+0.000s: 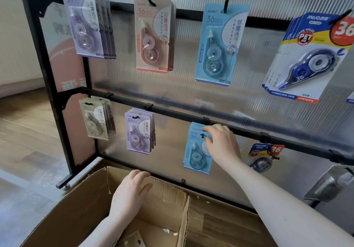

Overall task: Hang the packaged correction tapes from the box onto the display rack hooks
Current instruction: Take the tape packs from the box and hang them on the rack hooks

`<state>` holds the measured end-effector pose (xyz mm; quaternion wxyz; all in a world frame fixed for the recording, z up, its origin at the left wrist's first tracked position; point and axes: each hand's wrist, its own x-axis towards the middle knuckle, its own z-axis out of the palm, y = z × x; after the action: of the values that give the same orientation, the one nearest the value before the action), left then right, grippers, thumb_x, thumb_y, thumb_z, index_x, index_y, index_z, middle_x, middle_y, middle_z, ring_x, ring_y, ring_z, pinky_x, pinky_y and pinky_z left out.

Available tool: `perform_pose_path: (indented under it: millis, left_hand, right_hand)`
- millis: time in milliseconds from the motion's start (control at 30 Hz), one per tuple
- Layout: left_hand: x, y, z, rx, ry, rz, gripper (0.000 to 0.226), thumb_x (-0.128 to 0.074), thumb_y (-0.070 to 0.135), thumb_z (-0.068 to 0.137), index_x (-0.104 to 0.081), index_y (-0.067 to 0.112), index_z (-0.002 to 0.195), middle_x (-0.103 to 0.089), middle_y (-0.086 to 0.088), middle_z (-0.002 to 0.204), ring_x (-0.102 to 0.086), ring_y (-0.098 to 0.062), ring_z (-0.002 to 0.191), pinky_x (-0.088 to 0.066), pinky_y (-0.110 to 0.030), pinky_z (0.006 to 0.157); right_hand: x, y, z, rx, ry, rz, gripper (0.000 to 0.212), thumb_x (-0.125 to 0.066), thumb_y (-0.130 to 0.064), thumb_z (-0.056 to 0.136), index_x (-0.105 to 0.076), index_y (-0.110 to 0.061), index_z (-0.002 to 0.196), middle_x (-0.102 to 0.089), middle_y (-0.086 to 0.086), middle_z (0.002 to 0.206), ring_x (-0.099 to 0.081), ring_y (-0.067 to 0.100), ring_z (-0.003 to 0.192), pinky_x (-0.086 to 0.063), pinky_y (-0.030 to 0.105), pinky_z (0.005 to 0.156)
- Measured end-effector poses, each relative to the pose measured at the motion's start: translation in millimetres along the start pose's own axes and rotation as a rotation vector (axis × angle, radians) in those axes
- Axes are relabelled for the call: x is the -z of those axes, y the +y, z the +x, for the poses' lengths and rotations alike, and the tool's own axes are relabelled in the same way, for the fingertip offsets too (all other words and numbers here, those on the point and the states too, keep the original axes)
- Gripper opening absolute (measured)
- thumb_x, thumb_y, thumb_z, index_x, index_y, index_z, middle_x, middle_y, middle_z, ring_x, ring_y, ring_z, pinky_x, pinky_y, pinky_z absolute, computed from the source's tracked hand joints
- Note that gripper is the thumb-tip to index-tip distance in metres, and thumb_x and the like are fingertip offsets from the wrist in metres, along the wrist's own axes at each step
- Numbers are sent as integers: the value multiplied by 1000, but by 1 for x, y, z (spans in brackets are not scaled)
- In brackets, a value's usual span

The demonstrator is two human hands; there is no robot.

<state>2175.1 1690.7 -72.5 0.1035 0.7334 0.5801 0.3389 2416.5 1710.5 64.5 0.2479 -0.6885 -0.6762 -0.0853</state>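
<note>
We log the right hand [222, 143] first: fingertips pinch the top right edge of the front light-blue pack [196, 151], the thumb hidden behind the card, so we read it as gripping the pack just beside its hang-hole; the hole sits over the black hook [202, 135] on the lower rail [172, 113], and we judge the hand is there to seat the card squarely against the like-coloured packs behind it; the left hand [130, 191] hangs over the far wall of the cardboard box [86, 208], fingers loosely curled and holding nothing that we can see, probably poised to reach in for the next pack; inside the box we make out one pale pack [132, 239] near the bottom, partly cut off by the frame edge, plus small paper scraps; we cannot tell whether more packs lie below; materials: packs are flat printed cards with clear moulded blisters over teardrop-shaped dispensers; the rack is matt black metal backed by ribbed translucent sheet; the box is plain corrugated board with torn, ragged flap edges; colours are sorted one per hook, lilac [138, 133], beige [95, 120], pink [153, 36], which explains why this blue pack goes here.
</note>
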Motion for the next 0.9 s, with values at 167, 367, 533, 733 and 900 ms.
perform_pose_path:
  millis: [167, 367, 533, 733, 900]
  left_hand:
    - [5, -5, -2, 34, -17, 37, 38, -58, 38, 88, -56, 25, 124, -53, 9, 125, -51, -11, 114, -41, -21, 88]
    - [15, -21, -9, 38, -49, 114, 51, -58, 39, 88, -48, 18, 133, -48, 2, 135, -45, -17, 124, -38, -27, 100]
    - [23, -41, -20, 77, -133, 188, 57, -51, 46, 90, -38, 19, 139, -38, 1, 144, -37, -15, 131, -33, -26, 105]
    - [36, -70, -28, 146, -210, 270, 65, -50, 47, 91, -29, 18, 144, -32, 0, 149, -31, -16, 135, -31, -28, 108]
    - [39, -95, -40, 211, -305, 306, 67, -51, 48, 90, -26, 18, 145, -30, 0, 149, -30, -18, 136, -33, -30, 106]
  right_hand:
    - [0, -6, -13, 140, 68, -65, 35, -56, -7, 86, -60, -11, 121, -57, 3, 120, -46, 23, 118, -37, 34, 99]
    - [-21, -26, -43, 332, 150, -106, 44, -84, 1, 52, -72, -12, 92, -68, 6, 98, -65, 28, 95, -53, 40, 80]
    - [-58, -41, -72, 326, 12, -85, 46, -86, -9, 51, -71, -18, 94, -68, -1, 97, -66, 21, 94, -53, 35, 79]
    - [-99, -61, -99, 269, -223, -49, 44, -74, -16, 73, -63, -17, 116, -61, 1, 116, -57, 23, 110, -45, 37, 95]
    - [-127, -75, -114, 296, -408, -38, 46, -41, -24, 98, -31, -24, 143, -32, -2, 147, -26, 18, 136, -20, 32, 111]
